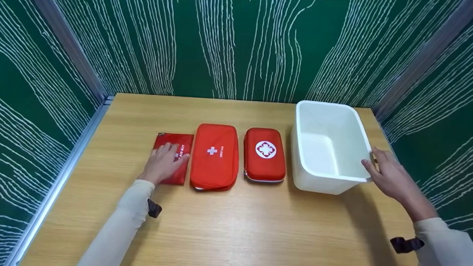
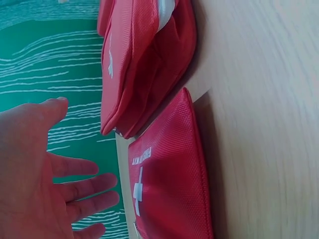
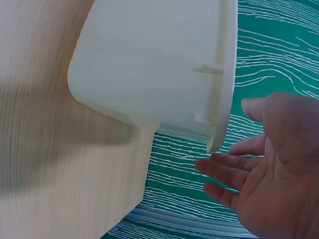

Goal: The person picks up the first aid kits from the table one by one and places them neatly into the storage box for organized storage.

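My left hand (image 1: 162, 162) hovers over a flat dark-red first aid pouch (image 1: 176, 176); in the left wrist view its fingers (image 2: 94, 201) are spread, with a gap between them and the pouch. Beside the pouch lies a larger red first aid bag (image 1: 215, 167) with a white cross. Further right sits a hard red first aid case (image 1: 264, 165) with a round white emblem. At the near right corner of a white plastic bin (image 1: 317, 183) is my right hand (image 1: 392, 176). Seen from the right wrist, its thumb and fingers (image 3: 227, 174) are relaxed around the bin's rim, holding nothing.
The three red kits and the bin stand in a row across a wooden table (image 1: 237, 231). Green panels (image 1: 271, 43) with white wavy lines rise behind and at both sides, with metal posts (image 1: 66, 36) at the back corners. Inside the bin only its white floor shows.
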{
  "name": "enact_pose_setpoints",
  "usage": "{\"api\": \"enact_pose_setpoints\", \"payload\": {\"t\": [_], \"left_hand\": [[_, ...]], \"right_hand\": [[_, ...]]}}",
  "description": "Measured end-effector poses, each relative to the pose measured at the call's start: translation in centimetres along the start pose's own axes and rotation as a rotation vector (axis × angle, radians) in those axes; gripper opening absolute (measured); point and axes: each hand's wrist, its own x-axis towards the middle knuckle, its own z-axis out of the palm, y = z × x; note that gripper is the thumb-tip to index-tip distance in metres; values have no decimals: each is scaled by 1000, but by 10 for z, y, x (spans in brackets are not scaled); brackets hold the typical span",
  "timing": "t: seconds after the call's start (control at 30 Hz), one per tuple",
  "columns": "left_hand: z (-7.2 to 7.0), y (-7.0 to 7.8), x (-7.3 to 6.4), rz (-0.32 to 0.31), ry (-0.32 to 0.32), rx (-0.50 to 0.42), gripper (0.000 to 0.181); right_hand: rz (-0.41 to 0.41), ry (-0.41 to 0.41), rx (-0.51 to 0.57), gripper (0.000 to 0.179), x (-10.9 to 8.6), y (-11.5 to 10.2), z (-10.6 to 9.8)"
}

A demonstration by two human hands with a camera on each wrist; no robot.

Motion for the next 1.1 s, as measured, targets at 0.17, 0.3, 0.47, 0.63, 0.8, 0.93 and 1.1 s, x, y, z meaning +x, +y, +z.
{"api": "enact_pose_setpoints", "payload": {"t": [0.17,0.3,0.47,0.63,0.8,0.93,1.1], "left_hand": [[4,1,0,-4,-6,-1,74],[5,2,-1,-12,-9,-3,73],[7,2,-2,-25,-15,-2,74],[10,3,-2,-32,-28,4,75],[14,5,-1,-27,-32,15,76],[18,7,-2,-35,-39,-9,78],[21,9,-3,-22,-31,-15,77]], "right_hand": [[-7,-2,-4,83,0,2,1],[-17,-2,-15,81,0,2,2],[-39,14,-34,77,0,2,3],[-57,43,-57,73,1,3,6],[-73,74,-78,70,2,4,7],[-71,77,-86,70,0,4,8],[-68,74,-88,70,-1,3,6]]}}
